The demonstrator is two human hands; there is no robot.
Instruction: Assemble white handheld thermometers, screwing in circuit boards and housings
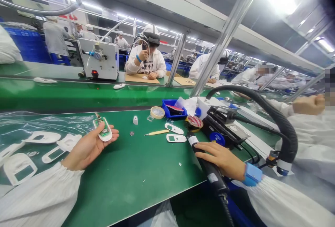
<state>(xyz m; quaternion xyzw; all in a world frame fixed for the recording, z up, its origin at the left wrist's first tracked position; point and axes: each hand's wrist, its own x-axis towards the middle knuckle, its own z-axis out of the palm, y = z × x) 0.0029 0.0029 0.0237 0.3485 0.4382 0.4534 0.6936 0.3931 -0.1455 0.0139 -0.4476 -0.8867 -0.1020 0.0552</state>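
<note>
On the open palm of my left hand (pixel 89 146) lies a white plastic shell half with a green circuit board (pixel 104 129) in it; my thumb presses on its edge and a metal tip points away from me. At the table's right edge, my right hand (pixel 220 158) is laid over a black corded tool (pixel 206 166) that looks like an electric screwdriver, fingers across its body and thumb hidden. Just left of it are two white shell frames (pixel 176 138) with window cut-outs. A yellow pointed stick (pixel 157 133), a white cap (pixel 135 120) and a small round metal part (pixel 132 133) lie between my hands.
Several white shells (pixel 43 137) rest on clear plastic film at left. Tape rolls (pixel 157 112), a blue bin (pixel 169 110) and a black device (pixel 222 126) stand at the back right. A thick black hose (pixel 284 115) arches over the right side. Co-workers sit opposite and at right.
</note>
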